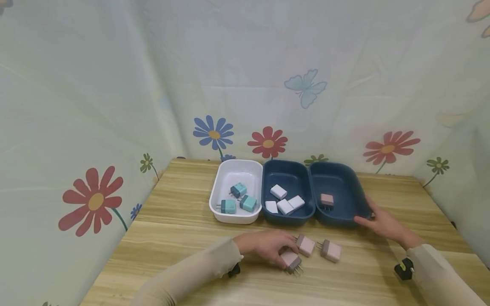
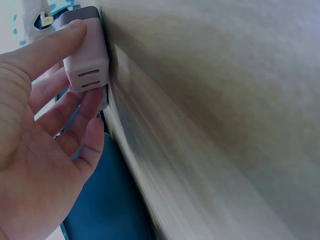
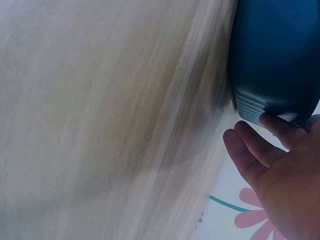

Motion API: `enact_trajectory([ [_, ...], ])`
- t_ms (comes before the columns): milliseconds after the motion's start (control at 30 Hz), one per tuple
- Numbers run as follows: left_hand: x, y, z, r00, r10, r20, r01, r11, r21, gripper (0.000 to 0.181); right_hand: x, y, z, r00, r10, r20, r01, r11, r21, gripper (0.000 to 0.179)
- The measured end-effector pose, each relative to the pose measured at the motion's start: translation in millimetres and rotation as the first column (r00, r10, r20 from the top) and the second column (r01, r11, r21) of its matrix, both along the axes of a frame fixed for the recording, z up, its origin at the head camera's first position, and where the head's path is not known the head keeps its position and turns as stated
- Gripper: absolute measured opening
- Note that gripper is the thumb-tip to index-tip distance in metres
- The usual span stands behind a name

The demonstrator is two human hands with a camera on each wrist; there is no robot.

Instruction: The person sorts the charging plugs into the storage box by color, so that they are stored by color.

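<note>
My left hand (image 1: 269, 245) pinches a pink plug-in charger (image 1: 289, 258) between thumb and fingers, low over the table. Its two slots and grey prong end show in the left wrist view, where the thumb lies on the charger (image 2: 89, 55). Just beyond are two more pink chargers, one (image 1: 306, 245) close to the fingers and one (image 1: 331, 250) further right. My right hand (image 1: 386, 223) touches the right end of the right-hand dark blue bin (image 1: 338, 178), fingers extended along its side. One pink charger (image 1: 327, 199) lies inside that bin.
A middle dark blue bin (image 1: 285, 170) contains several white chargers (image 1: 285, 207). Left of it, a white bin (image 1: 237, 168) has three teal chargers (image 1: 228, 206). The bins stand side by side on the wooden table (image 1: 172, 204), before a flowered curtain (image 1: 245, 85).
</note>
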State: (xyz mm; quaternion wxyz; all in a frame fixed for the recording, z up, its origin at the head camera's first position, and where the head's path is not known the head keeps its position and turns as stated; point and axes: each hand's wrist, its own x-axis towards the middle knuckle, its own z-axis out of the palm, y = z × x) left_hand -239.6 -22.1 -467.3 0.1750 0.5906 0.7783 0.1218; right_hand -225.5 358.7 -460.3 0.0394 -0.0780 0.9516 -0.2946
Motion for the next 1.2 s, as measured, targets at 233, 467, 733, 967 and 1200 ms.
enact_trajectory([
  [233, -4.1, -3.7, 4.3, 0.999, 0.044, 0.009, -0.044, 0.999, 0.025, 0.045, -1.0, 2, -3.7, 1.000, 0.004, -0.016, -0.004, 1.000, 0.003, 0.098],
  [467, -8.6, -2.9, 11.8, 0.998, 0.066, 0.019, -0.067, 0.996, 0.059, 0.043, -1.6, 4, -6.8, 0.999, 0.011, -0.031, -0.011, 1.000, -0.001, 0.098],
  [733, -12.0, 6.1, 17.5, 0.992, 0.101, 0.070, -0.107, 0.991, 0.081, 0.041, -1.1, 3, -5.4, 1.000, 0.005, -0.020, -0.005, 1.000, 0.011, 0.098],
  [967, -13.8, 16.2, 25.2, 0.991, 0.125, 0.041, -0.130, 0.984, 0.123, 0.040, -2.2, 3, -6.6, 1.000, 0.005, -0.015, -0.005, 1.000, -0.001, 0.098],
  [1200, -19.3, 29.4, 35.1, 0.981, 0.191, 0.041, -0.195, 0.967, 0.163, 0.041, -2.7, 2, -5.7, 1.000, -0.001, -0.008, 0.001, 1.000, 0.007, 0.098],
])
